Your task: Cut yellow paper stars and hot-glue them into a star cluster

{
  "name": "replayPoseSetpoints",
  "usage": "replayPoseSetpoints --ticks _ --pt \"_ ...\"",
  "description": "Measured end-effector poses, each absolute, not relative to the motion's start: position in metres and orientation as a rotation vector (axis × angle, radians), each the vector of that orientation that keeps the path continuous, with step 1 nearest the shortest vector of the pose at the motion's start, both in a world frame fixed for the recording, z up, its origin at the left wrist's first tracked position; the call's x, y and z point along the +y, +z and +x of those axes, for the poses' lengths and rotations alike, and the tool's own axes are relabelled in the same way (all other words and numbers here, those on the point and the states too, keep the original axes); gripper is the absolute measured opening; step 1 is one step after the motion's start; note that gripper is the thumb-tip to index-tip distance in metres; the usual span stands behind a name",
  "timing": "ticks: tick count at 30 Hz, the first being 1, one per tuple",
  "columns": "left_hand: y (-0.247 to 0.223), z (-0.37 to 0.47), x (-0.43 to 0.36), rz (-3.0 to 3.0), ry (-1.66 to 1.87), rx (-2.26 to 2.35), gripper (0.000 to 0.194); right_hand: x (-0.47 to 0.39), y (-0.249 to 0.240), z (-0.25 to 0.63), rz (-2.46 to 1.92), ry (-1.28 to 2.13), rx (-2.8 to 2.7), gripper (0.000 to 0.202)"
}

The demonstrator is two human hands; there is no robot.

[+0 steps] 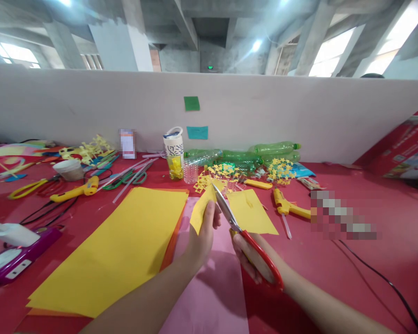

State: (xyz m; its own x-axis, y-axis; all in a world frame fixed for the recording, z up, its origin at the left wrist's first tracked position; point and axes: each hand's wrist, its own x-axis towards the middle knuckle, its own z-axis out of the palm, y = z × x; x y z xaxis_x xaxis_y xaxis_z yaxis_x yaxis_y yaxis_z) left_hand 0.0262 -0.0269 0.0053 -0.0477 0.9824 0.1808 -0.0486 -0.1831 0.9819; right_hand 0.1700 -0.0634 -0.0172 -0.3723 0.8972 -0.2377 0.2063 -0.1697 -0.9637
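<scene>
Near the middle of the view, my left hand (207, 223) is closed on a small piece of yellow paper (200, 208). My right hand (252, 255) grips red-handled scissors (234, 223), whose blades point up and left at the paper's right edge. Pink paper (209, 297) lies beneath both hands. A yellow sheet (254, 213) rests just right of the blades. To the left is a stack of large yellow sheets (114, 250) with orange ones under it. Behind the hands stand many yellow paper stars (223, 171).
Green plastic bottles (273, 148) lie by the white partition (90, 106). A yellow glue gun (290, 206) is at right, another glue gun (76, 189) at left. A purple power strip (21, 257) sits at far left. A patterned cup (174, 146) stands behind the paper.
</scene>
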Motion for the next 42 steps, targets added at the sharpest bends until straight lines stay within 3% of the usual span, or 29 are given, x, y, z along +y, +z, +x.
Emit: replayPoseSetpoints --ticks 17,25,42 --pt "-0.003 0.001 0.008 1.009 1.652 0.889 0.015 -0.061 -0.013 0.175 -1.427 1.604 -1.605 0.045" --pt "-0.002 -0.003 0.009 1.185 1.532 0.967 0.024 -0.058 -0.005 0.183 -1.426 1.640 -1.704 0.043" --pt "0.006 -0.012 0.013 1.319 1.400 0.978 0.022 -0.054 -0.002 0.192 -1.444 1.606 -1.775 0.048"
